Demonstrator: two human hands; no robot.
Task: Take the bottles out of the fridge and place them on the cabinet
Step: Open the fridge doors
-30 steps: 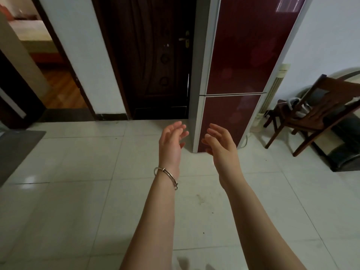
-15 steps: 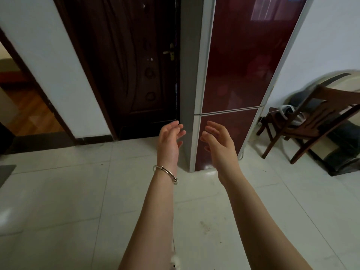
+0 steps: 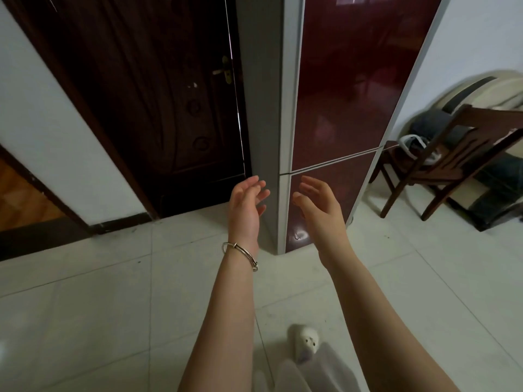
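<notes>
You have closed most of the distance to the fridge (image 3: 345, 108) over the last second: a second ago its dark red doors stood well across the tiled floor (image 3: 99, 306), and now they fill the upper middle of your view, with the seam between the upper and lower door just above your fingertips. Your left hand (image 3: 245, 210) and right hand (image 3: 319, 207) are both raised in front of you, palms turned toward each other, fingers loosely spread and holding nothing; that pose matches the earlier moments, so only your position has changed. Neither hand touches the fridge yet, though the right one hovers near the lower door's left edge. Both doors are shut, so the bottles are not in view; they are presumably inside, and the cabinet that should receive them is nowhere in this view either. The approach looks nearly finished, and the task proper has not begun. The next step is likely to open a door, and since no handle shows on the glossy front, you will probably need to feel for the grey edge strip (image 3: 291, 108) on the left side. Mind the wooden chair (image 3: 452, 165) just to the right of the fridge and the dark wooden door (image 3: 158, 94) to its left.
</notes>
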